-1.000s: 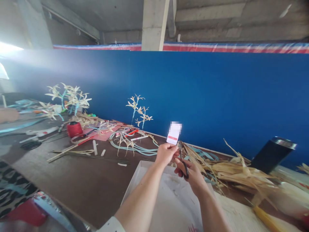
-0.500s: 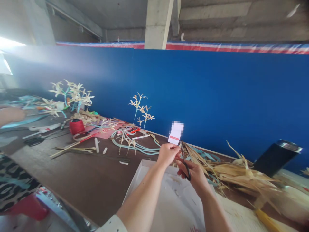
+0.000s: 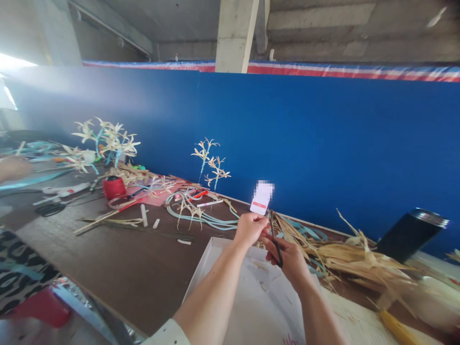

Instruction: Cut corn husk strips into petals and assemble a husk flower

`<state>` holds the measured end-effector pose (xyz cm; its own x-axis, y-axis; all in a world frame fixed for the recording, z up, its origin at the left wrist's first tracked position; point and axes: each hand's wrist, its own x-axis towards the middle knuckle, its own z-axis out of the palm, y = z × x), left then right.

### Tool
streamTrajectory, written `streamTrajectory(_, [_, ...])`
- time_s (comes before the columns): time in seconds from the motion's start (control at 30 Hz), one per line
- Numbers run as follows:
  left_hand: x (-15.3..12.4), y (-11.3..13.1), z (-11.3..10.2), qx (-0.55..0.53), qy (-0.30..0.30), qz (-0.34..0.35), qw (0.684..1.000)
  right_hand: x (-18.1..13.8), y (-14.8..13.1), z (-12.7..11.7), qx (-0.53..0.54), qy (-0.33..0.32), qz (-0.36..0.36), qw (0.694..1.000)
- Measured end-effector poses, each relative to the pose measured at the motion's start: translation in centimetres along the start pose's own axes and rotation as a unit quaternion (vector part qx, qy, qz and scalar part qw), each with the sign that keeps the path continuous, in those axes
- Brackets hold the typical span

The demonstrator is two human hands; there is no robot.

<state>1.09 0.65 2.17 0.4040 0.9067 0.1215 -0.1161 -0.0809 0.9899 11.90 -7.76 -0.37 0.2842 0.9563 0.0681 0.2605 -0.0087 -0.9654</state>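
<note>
My right hand (image 3: 287,258) is closed around a pair of scissors (image 3: 276,249) with dark handles, the blades pointing up and away from me. Just left of the blades, my left hand (image 3: 250,228) is closed in a pinch; whatever lies between its fingertips is too small and hidden to name. Both hands are above the far end of a shallow white box lid (image 3: 258,302). Directly behind my left hand a phone (image 3: 259,206) with a lit screen stands upright near the blue panel, its upper part blurred out. Dry corn husks (image 3: 359,258) lie beside my right hand.
Husk flowers (image 3: 117,141) stand at the left, two more flower stems (image 3: 208,163) near the panel. A red spool (image 3: 114,188), a glue gun (image 3: 70,190) and looped pale-blue cords (image 3: 212,220) are on the table. A black tumbler (image 3: 409,235) leans at right. Another person's hand (image 3: 14,168) is far left.
The scissors and my right hand have shifted very slightly, the blades looking closer together. My left hand stays in place. The other person's hand at far left has moved a little left.
</note>
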Motion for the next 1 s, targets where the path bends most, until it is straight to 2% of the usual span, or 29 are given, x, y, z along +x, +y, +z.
streamTrajectory(0.33, [0.2, -0.3, -0.1, -0.008, -0.008, -0.001, 1.000, -0.1, -0.4, 0.2, 0.019, 0.012, -0.009, 1.000])
streamTrajectory(0.4, [0.3, -0.5, -0.2, -0.015, -0.014, -0.003, 1.000, -0.1, -0.3, 0.3, 0.050, 0.047, 0.001, 0.998])
streamTrajectory(0.53, [0.6, -1.0, -0.2, -0.061, -0.035, -0.014, 0.997, 0.3, 0.2, 0.0, 0.121, 0.165, 0.032, 0.978])
streamTrajectory(0.63, [0.6, -1.1, -0.1, -0.085, -0.055, -0.026, 0.994, 0.4, 0.5, -0.5, 0.189, 0.208, 0.030, 0.959])
streamTrajectory(0.77, [0.2, -0.8, 0.3, -0.076, -0.088, -0.060, 0.991, 0.5, 0.5, -1.0, 0.258, 0.216, -0.010, 0.942])
streamTrajectory(1.0, [-0.2, -0.9, 0.7, -0.038, -0.150, -0.083, 0.984, 0.5, 0.5, -0.8, 0.222, 0.216, -0.035, 0.950])
